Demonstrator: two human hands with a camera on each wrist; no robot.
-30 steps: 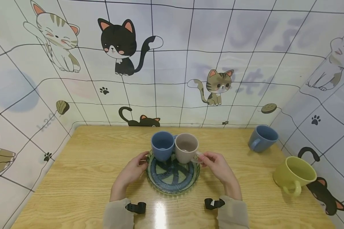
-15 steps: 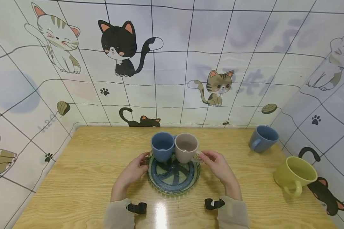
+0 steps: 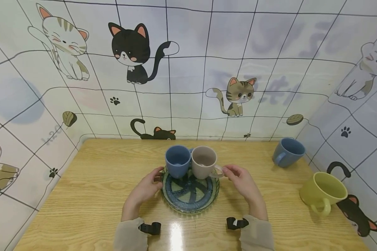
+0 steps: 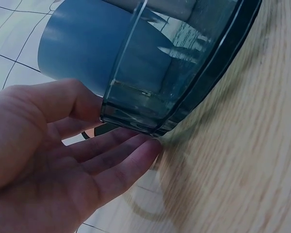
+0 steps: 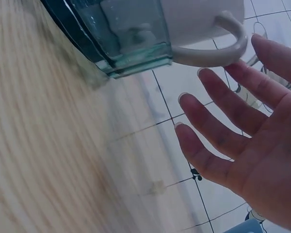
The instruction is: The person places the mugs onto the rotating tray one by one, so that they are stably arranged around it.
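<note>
In the head view, a round glass dish (image 3: 191,202) is seen on a wooden table (image 3: 91,188). Its sides are clear and greenish, its rim is ridged, and its floor is marked with a dark blue ring and curved spokes. Near its far edge, a smooth blue mug (image 3: 177,164) and a smooth beige mug (image 3: 202,166) are set upright, close together. The side of the dish is touched by the fingertips of the left hand (image 3: 146,186), whose fingers are loosely bent and not wrapped around it. In the right wrist view, the round, looped handle (image 5: 208,58) of the beige mug is poked out past the glass. The right hand (image 3: 242,181) is held just beside it, with the fingers spread and nothing gripped; whether the handle is brushed by a fingertip cannot be told. Near the right wall, another blue mug (image 3: 288,152) and a wide yellow mug (image 3: 320,188) are stood on the table. Its pale brown top is streaked with wood grain. The wall covering (image 3: 188,73) behind is printed with thin lines and cats.
</note>
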